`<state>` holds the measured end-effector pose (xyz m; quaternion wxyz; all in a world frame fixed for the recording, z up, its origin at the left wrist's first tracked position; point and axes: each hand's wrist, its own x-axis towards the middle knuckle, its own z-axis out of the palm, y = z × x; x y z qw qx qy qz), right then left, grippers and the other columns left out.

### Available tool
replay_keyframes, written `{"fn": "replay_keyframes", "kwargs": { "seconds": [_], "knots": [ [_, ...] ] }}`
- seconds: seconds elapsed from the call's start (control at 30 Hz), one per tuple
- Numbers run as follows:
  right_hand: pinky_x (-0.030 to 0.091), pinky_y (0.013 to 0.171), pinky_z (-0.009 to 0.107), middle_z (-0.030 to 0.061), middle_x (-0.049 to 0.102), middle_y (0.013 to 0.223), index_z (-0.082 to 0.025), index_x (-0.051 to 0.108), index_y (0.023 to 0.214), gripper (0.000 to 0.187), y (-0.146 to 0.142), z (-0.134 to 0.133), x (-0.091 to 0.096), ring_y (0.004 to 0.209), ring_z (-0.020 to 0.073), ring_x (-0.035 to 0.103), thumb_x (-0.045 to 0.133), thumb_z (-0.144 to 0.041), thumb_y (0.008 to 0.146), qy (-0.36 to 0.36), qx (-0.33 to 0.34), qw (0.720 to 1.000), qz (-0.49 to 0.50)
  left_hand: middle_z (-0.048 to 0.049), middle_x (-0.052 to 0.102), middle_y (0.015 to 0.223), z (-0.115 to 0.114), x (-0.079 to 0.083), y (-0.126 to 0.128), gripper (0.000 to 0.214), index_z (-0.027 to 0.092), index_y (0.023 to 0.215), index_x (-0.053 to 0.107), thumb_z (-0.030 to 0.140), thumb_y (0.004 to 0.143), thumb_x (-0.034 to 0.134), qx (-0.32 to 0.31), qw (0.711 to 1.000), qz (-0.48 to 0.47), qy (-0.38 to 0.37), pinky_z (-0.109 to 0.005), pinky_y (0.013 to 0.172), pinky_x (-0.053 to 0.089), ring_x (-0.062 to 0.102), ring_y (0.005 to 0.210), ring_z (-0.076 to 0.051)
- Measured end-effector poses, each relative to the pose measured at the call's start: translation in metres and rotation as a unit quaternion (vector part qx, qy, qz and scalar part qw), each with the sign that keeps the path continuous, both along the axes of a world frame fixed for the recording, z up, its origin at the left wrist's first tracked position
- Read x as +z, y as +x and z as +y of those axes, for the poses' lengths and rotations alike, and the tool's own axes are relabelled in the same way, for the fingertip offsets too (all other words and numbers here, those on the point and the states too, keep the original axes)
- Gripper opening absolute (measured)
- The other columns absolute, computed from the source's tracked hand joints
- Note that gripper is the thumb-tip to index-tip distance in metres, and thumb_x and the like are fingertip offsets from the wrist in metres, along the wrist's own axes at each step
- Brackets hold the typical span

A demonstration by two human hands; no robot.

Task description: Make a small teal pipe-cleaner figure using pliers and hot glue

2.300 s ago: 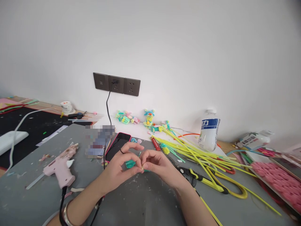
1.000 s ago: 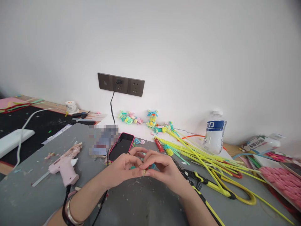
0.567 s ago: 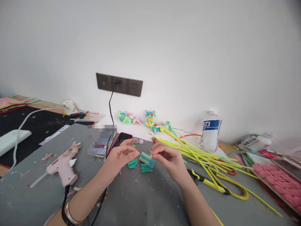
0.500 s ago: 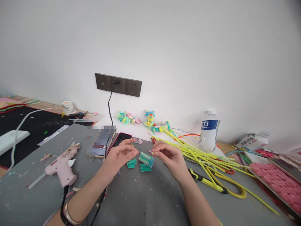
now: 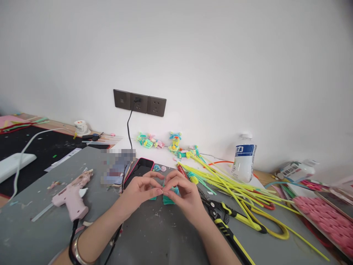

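Note:
My left hand [image 5: 145, 189] and my right hand [image 5: 182, 189] meet fingertip to fingertip over the grey mat [image 5: 154, 235]. Both are closed in a pinch, and whatever sits between the tips is too small and covered to make out. Below and behind the fingers lie teal fuzzy pipe-cleaner pieces [image 5: 168, 201], partly hidden by my right hand. Just beyond, blue and pink coiled bits [image 5: 157, 168] rest by a phone with a pink edge [image 5: 141, 168].
A pink glue gun [image 5: 73, 198] lies left, its cord passing my left wrist. Yellow-black pliers [image 5: 220, 213] and yellow pipe cleaners [image 5: 234, 184] spread on the right. A bottle [image 5: 243, 158] stands behind them. Small pipe-cleaner figures [image 5: 175, 141] are by the wall.
My right hand has moved left until its fingertips meet those of my left hand. The small pink-and-yellow bit it pinched is now hidden. More of the pliers shows.

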<state>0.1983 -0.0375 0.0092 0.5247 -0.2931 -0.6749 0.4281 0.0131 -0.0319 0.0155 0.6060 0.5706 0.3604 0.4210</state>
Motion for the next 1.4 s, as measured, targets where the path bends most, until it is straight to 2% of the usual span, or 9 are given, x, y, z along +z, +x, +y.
{"fn": "replay_keyframes", "kwargs": {
  "seconds": [0.33, 0.53, 0.77, 0.87, 0.93, 1.07, 1.17, 1.3, 1.4],
  "knots": [
    [0.043, 0.067, 0.030, 0.0014, 0.056, 0.077, -0.022, 0.067, 0.075, 0.012, -0.003, -0.002, 0.003, 0.075, 0.0176, 0.055, 0.071, -0.018, 0.086, 0.057, -0.043, 0.997, -0.032, -0.0109, 0.063, 0.116, 0.004, -0.008, -0.004, 0.016, 0.022, 0.075, 0.081, 0.039, 0.075, 0.079, -0.025, 0.999, -0.005, -0.034, -0.036, 0.089, 0.048, 0.054, 0.117, -0.029],
    [0.041, 0.065, 0.028, 0.0001, 0.058, 0.077, -0.022, 0.062, 0.079, 0.012, 0.006, 0.000, 0.005, 0.073, 0.0161, 0.053, 0.071, -0.017, 0.085, 0.089, -0.056, 0.993, -0.062, -0.0098, 0.066, 0.116, 0.002, -0.004, -0.005, 0.018, 0.020, 0.073, 0.079, 0.038, 0.074, 0.079, -0.016, 0.998, 0.008, -0.060, -0.033, 0.085, 0.047, 0.059, 0.107, -0.026],
    [0.039, 0.061, 0.028, -0.0004, 0.059, 0.073, -0.021, 0.059, 0.082, 0.009, 0.028, 0.014, 0.001, 0.065, 0.0150, 0.051, 0.059, -0.023, 0.090, 0.046, -0.224, 0.970, -0.076, -0.0069, 0.075, 0.090, 0.001, -0.004, -0.005, 0.018, 0.021, 0.074, 0.079, 0.038, 0.077, 0.078, -0.023, 0.997, 0.029, -0.064, -0.024, 0.064, 0.043, 0.064, 0.085, -0.019],
    [0.040, 0.061, 0.030, 0.0003, 0.060, 0.072, -0.020, 0.060, 0.081, 0.009, 0.035, 0.021, -0.005, 0.062, 0.0157, 0.051, 0.058, -0.024, 0.090, 0.023, -0.270, 0.952, -0.141, -0.0065, 0.076, 0.089, 0.001, -0.002, -0.003, 0.018, 0.020, 0.073, 0.079, 0.038, 0.075, 0.079, -0.020, 0.997, 0.022, -0.065, -0.025, 0.066, 0.046, 0.065, 0.083, -0.019],
    [0.041, 0.066, 0.033, 0.0017, 0.062, 0.074, -0.020, 0.062, 0.078, 0.009, 0.039, 0.024, -0.009, 0.066, 0.0177, 0.053, 0.061, -0.021, 0.087, 0.035, -0.301, 0.926, -0.224, -0.0064, 0.076, 0.088, 0.001, -0.001, -0.002, 0.018, 0.019, 0.072, 0.078, 0.037, 0.074, 0.079, -0.018, 0.998, 0.015, -0.062, -0.026, 0.070, 0.048, 0.065, 0.081, -0.018],
    [0.039, 0.086, 0.047, 0.0076, 0.066, 0.099, -0.023, 0.071, 0.073, 0.008, 0.043, 0.026, -0.021, 0.097, 0.0303, 0.057, 0.074, -0.017, 0.078, 0.080, -0.381, 0.844, -0.369, -0.0071, 0.076, 0.088, 0.002, 0.000, 0.000, 0.018, 0.018, 0.071, 0.076, 0.036, 0.074, 0.079, -0.005, 0.998, 0.018, -0.053, -0.028, 0.074, 0.050, 0.065, 0.083, -0.019],
    [0.033, 0.098, 0.058, 0.0091, 0.065, 0.114, -0.024, 0.072, 0.066, 0.013, 0.041, 0.024, -0.028, 0.112, 0.0361, 0.054, 0.079, -0.016, 0.073, 0.088, -0.393, 0.815, -0.417, -0.0071, 0.076, 0.089, 0.001, -0.001, -0.001, 0.018, 0.018, 0.071, 0.075, 0.035, 0.076, 0.076, 0.003, 0.999, 0.023, -0.029, -0.030, 0.076, 0.051, 0.066, 0.086, -0.020],
    [0.023, 0.106, 0.068, 0.0089, 0.065, 0.119, -0.024, 0.072, 0.064, 0.014, 0.038, 0.022, -0.031, 0.119, 0.0376, 0.052, 0.080, -0.016, 0.073, 0.072, -0.389, 0.801, -0.448, -0.0073, 0.076, 0.089, 0.000, -0.004, -0.001, 0.017, 0.019, 0.074, 0.075, 0.032, 0.082, 0.071, 0.005, 0.995, 0.082, 0.060, -0.031, 0.072, 0.051, 0.067, 0.083, -0.021],
    [0.020, 0.108, 0.071, 0.0092, 0.064, 0.120, -0.024, 0.073, 0.066, 0.014, 0.035, 0.022, -0.033, 0.120, 0.0376, 0.052, 0.078, -0.015, 0.075, 0.056, -0.382, 0.797, -0.465, -0.0056, 0.077, 0.088, 0.000, -0.008, 0.002, 0.011, 0.021, 0.077, 0.077, 0.027, 0.084, 0.071, -0.033, 0.965, 0.161, 0.205, -0.034, 0.079, 0.050, 0.064, 0.086, -0.021]
  ]
}}
